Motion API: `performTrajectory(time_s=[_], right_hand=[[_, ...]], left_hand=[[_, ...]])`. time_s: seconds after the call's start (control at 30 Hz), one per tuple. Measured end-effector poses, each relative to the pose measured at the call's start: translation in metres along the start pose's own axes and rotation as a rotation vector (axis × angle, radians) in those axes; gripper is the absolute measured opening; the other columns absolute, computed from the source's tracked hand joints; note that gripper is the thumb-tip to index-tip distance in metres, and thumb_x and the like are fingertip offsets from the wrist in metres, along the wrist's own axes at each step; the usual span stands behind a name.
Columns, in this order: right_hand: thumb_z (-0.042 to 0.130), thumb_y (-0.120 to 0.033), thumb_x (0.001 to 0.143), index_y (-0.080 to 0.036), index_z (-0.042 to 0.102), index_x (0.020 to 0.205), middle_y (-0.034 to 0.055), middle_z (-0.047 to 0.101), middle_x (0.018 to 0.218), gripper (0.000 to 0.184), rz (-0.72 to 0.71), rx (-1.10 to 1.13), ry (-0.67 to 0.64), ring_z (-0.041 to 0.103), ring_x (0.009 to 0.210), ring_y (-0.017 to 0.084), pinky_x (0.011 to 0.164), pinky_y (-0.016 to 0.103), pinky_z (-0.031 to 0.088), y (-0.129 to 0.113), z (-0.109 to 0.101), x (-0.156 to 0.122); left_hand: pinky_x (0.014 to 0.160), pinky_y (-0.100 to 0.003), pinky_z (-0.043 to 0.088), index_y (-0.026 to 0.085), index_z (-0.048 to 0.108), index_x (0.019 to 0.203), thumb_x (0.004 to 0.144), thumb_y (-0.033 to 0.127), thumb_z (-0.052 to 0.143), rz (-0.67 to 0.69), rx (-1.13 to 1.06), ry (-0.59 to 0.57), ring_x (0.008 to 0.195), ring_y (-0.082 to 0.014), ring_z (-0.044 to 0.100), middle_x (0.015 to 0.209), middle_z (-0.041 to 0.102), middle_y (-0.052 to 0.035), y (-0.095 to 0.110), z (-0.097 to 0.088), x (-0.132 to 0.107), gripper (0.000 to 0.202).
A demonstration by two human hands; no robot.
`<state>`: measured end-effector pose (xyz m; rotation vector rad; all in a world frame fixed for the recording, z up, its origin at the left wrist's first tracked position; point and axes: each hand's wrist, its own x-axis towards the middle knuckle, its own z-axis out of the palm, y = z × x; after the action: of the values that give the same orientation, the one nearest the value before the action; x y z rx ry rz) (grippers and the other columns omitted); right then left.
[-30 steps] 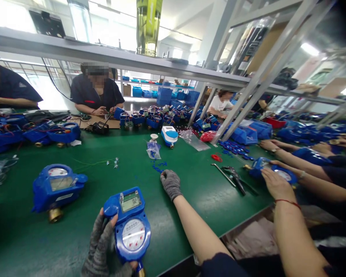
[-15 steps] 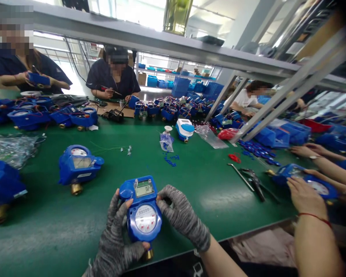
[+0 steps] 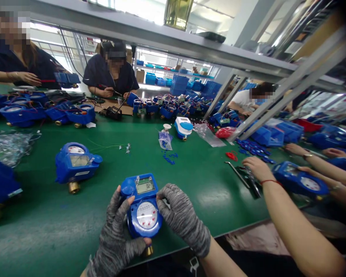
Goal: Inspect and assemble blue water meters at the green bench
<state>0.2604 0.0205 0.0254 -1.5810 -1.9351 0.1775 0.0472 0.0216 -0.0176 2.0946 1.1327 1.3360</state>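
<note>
A blue water meter (image 3: 142, 207) with a small display and a white dial sits upright near the table's front edge, held between both my hands. My left hand (image 3: 115, 234), in a grey knit glove, wraps its left side and bottom, thumb on the round cap. My right hand (image 3: 180, 217), also gloved, grips its right side. A brass fitting (image 3: 147, 251) shows under the meter.
Another blue meter (image 3: 75, 163) lies left on the green table (image 3: 204, 181), one more (image 3: 1, 186) at the far left edge. A co-worker's hand (image 3: 256, 167) reaches onto tools (image 3: 246, 177) at right. Small blue parts (image 3: 169, 157), a bag (image 3: 165, 140) and several meters lie farther back.
My right hand came back from the small blue parts and closed on the meter's right side. The co-worker's hand at right moved off their meter onto the tools.
</note>
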Motion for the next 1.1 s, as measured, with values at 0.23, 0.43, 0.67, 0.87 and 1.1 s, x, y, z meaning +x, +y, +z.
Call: performTrajectory(time_s=[0.23,0.43,0.67,0.87,1.1], right_hand=[[0.05,-0.033,0.095,-0.02,0.067,0.098,0.0049,0.07,0.09,0.022,-0.197,0.031,-0.039,0.064,0.084,0.019,0.084,0.034,0.05,-0.007,-0.018,-0.002],[0.046,-0.034,0.097,-0.017,0.067,0.108,0.0046,0.075,0.083,0.03,-0.182,-0.107,0.016,0.068,0.066,0.018,0.065,0.029,0.05,-0.016,-0.011,-0.019],[0.048,-0.035,0.096,-0.021,0.068,0.109,0.0029,0.075,0.088,0.027,-0.067,0.099,-0.176,0.069,0.071,0.015,0.067,0.024,0.051,-0.005,-0.015,-0.012],[0.047,-0.024,0.091,-0.017,0.067,0.104,0.0069,0.072,0.102,0.025,0.434,0.024,0.099,0.067,0.091,0.016,0.085,0.028,0.051,0.107,0.007,0.055],[0.057,-0.022,0.083,-0.017,0.07,0.096,0.0082,0.072,0.097,0.019,0.59,-0.199,0.049,0.065,0.088,0.017,0.079,0.025,0.045,0.166,0.034,0.095]], left_hand=[[0.105,-0.067,0.035,0.024,0.042,0.139,0.072,0.054,0.078,0.032,0.061,0.005,0.139,-0.0419,0.028,0.153,0.024,-0.0197,-0.009,-0.005,-0.003,0.083],[0.106,-0.064,0.035,0.023,0.041,0.139,0.071,0.051,0.08,0.062,0.067,0.011,0.139,-0.0414,0.029,0.153,0.025,-0.0193,-0.015,-0.007,-0.005,0.084],[0.105,-0.066,0.036,0.025,0.039,0.14,0.073,0.053,0.077,0.028,0.085,-0.002,0.139,-0.0414,0.029,0.154,0.024,-0.0175,-0.014,-0.006,-0.007,0.081],[0.105,-0.062,0.038,0.025,0.038,0.14,0.074,0.051,0.076,0.014,0.078,0.005,0.139,-0.0401,0.028,0.154,0.023,-0.017,-0.019,-0.012,-0.014,0.08],[0.106,-0.057,0.04,0.025,0.04,0.139,0.071,0.052,0.079,-0.012,0.047,0.002,0.14,-0.039,0.028,0.154,0.022,-0.0164,-0.016,-0.009,-0.012,0.083]])
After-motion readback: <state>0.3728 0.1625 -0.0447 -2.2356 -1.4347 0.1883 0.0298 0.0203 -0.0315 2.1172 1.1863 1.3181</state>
